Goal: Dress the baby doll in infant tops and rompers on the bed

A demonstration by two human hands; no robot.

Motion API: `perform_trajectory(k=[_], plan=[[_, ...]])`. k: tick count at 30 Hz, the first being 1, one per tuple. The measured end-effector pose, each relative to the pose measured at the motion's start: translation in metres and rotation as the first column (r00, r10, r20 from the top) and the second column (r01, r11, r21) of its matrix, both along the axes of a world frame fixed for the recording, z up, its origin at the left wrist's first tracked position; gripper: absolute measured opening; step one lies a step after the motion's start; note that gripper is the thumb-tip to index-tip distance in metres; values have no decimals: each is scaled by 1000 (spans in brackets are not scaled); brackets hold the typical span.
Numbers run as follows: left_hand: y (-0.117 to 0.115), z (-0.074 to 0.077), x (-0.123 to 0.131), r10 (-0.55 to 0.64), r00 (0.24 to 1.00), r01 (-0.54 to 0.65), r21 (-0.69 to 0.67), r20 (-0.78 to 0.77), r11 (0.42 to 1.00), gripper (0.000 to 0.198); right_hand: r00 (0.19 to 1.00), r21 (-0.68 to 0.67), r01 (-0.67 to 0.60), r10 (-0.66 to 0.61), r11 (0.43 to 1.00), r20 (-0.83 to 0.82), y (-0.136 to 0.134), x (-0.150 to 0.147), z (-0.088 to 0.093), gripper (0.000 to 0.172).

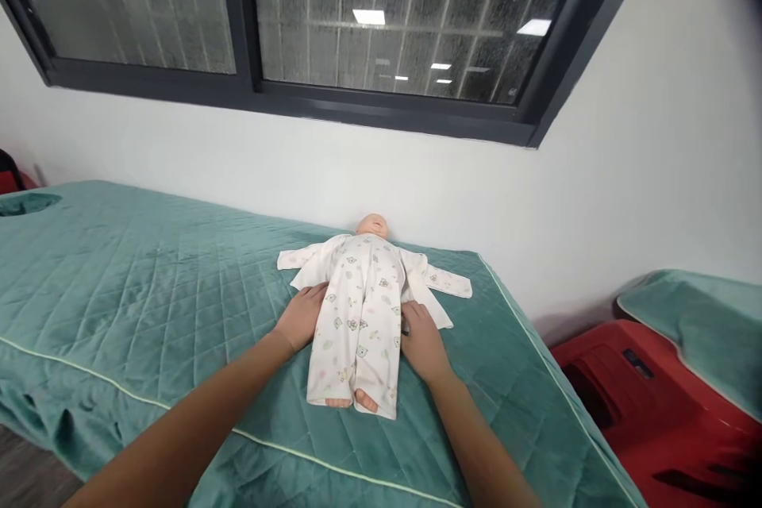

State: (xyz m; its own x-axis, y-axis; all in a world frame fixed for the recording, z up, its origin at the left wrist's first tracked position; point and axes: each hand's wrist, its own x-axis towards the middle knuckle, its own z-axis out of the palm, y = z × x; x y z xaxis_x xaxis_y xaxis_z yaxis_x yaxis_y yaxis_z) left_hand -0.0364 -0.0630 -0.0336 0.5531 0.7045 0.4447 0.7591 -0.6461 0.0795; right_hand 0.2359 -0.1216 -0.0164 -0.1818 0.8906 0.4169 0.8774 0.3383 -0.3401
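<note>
A baby doll (pixel 372 225) lies on its back, head toward the wall and feet toward me. It wears white printed baby pants (pixel 357 317), with its toes showing at the leg openings. A white long-sleeved baby top (pixel 449 282) is spread beneath and beside its body, sleeves out to both sides. At the left edge of the pants, my left hand (pixel 302 314) is closed on the cloth near the hip, its fingertips partly hidden. My right hand (pixel 421 340) has curled fingers gripping the opposite side of the pants.
The doll rests on a bed with a green quilted cover (pixel 196 286), which has a face hole (pixel 29 204) at its far left. Behind is a white wall with a dark-framed window (pixel 386 99). Red plastic stools (pixel 660 397) stand at the right, a green cloth (pixel 702 325) on top.
</note>
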Motion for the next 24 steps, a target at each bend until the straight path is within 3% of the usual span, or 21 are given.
perform_trajectory(k=[6,10,14,21,24], plan=[[-26,-8,-22,42,999,-43,53,13,998,38,992,-52,82,-76,995,98,0,-1,0,10],[-27,-7,-21,13,1000,-14,40,11,999,38,976,-89,123,-104,988,190,0,-4,3,17],[-25,-6,-18,-11,1000,11,37,2,999,38,933,-144,276,-229,950,277,-2,-6,5,22],[-23,1,-11,-110,991,117,85,-82,990,37,965,-93,163,-138,982,225,1,-5,2,15],[-21,5,-5,-114,990,123,113,-86,986,35,969,-94,203,-187,975,159,1,-1,1,19]])
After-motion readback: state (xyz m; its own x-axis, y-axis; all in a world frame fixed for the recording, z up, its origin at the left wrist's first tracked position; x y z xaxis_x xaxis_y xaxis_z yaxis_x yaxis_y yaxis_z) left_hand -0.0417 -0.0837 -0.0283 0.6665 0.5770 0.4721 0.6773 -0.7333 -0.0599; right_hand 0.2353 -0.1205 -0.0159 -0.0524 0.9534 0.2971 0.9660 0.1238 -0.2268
